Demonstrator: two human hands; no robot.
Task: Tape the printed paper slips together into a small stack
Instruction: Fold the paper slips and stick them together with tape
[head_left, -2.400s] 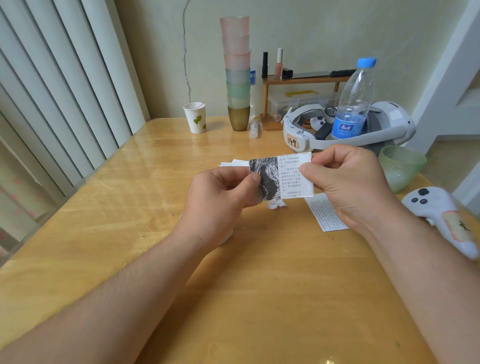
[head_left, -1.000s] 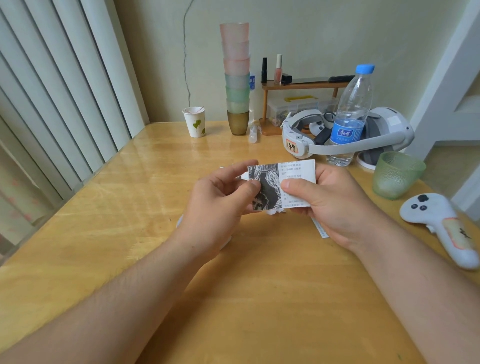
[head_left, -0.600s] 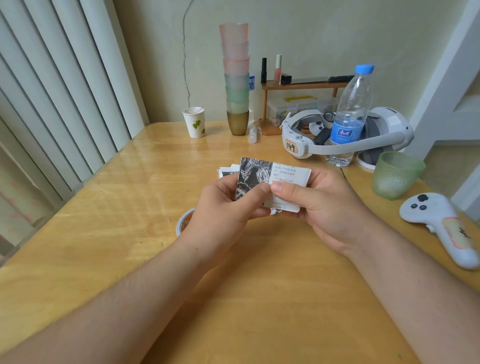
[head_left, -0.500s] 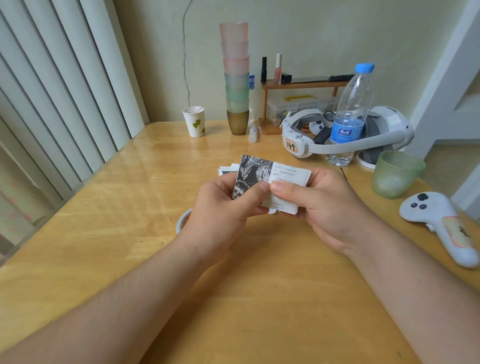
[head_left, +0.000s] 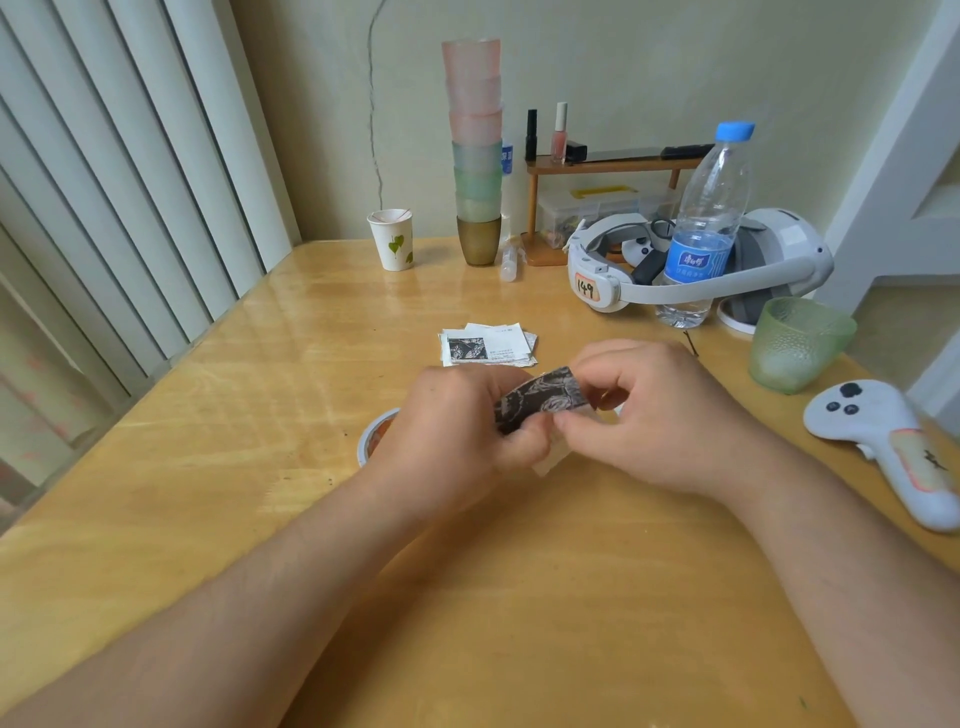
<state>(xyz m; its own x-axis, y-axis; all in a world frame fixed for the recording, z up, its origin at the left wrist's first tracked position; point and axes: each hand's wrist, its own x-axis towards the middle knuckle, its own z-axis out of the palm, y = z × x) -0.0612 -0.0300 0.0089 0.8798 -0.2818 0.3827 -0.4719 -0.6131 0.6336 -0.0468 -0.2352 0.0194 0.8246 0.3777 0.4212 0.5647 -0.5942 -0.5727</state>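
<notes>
- Wooden table (head_left: 234, 467) fills the frame; slip pile (head_left: 487, 345) lies just above the hands.
- Left hand (head_left: 457, 431) and right hand (head_left: 654, 415) both pinch the printed slip (head_left: 540, 397), its long axis rising rightward.

Your wooden table (head_left: 208, 467) had a loose pile of paper slips (head_left: 488, 345), a stack of cups (head_left: 477, 156), water bottle (head_left: 706, 223), headset (head_left: 696, 265), green glass (head_left: 797, 343) and controller (head_left: 883, 441) on it.

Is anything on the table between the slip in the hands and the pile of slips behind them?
Nothing visible. The slip, held by the left hand and the right hand, sits just in front of the pile, with only bare table between them.
</notes>
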